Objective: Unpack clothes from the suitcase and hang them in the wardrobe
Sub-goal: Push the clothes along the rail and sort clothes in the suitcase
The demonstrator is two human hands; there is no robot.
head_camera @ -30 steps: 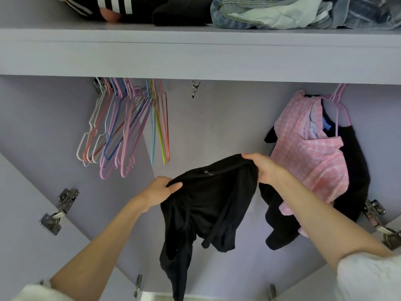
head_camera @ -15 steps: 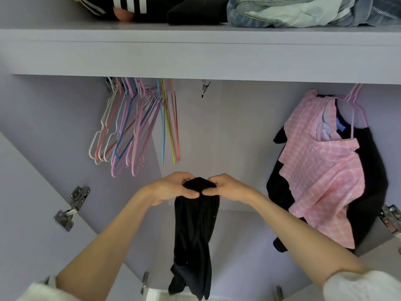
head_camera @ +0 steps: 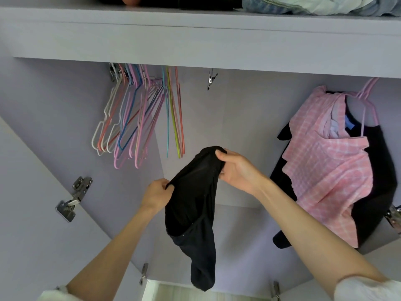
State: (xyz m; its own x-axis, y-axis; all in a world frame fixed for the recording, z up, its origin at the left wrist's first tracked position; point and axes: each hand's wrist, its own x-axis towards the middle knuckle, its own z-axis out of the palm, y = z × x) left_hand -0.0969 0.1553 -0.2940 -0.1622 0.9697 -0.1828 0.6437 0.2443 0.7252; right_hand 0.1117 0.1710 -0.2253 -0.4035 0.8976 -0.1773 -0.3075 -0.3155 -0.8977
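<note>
A black garment hangs folded in front of the open wardrobe, its lower end drooping toward the bottom of the view. My right hand grips its top edge, held higher. My left hand pinches the edge lower and to the left. A bunch of empty coloured wire hangers hangs on the rail at the upper left. At the right, a pink checked shirt hangs over a black garment on a pink hanger. The suitcase is out of view.
A lilac shelf spans the top, carrying folded denim and dark clothes. A metal clip hangs from the rail. Door hinges sit at the left and right. Between the hangers and the pink shirt the rail is bare.
The hands had come together at the garment's top; now they have parted, the right lifting up and right, the left dropping lower. The camera view tilted upward slightly.
</note>
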